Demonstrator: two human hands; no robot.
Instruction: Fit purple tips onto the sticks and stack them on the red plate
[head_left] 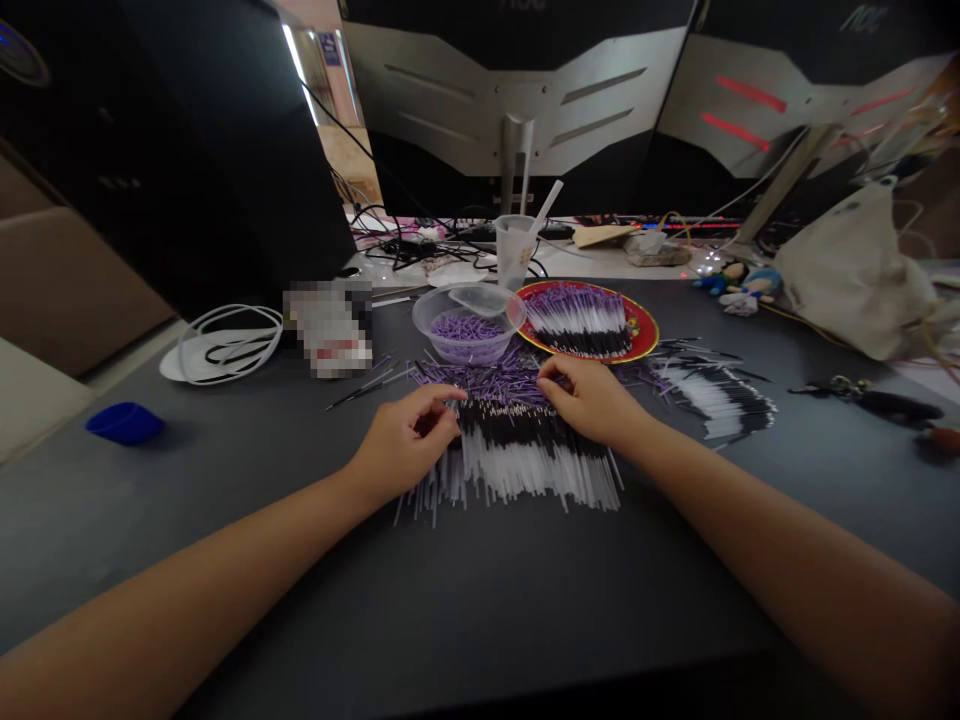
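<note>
A dense row of thin sticks (517,465), white at the near end and black toward the far end, lies on the dark table in front of me. My left hand (405,440) is at the row's left edge, its index finger and thumb apart and nothing visible between them. At the far right of the row, my right hand (589,398) has its fingertips pressed together over a heap of small purple pieces (491,382). Whatever they pinch is too small to make out. Behind the heap stands a clear plastic bowl (471,350) holding more purple pieces.
A red plate (645,340) at the back bears sticks with purple ends. More black-and-white sticks (709,395) lie to the right. A plastic cup with a straw (514,255) stands before the monitors (517,90). A blue cap-like object (126,424) and coiled cable (225,345) are left.
</note>
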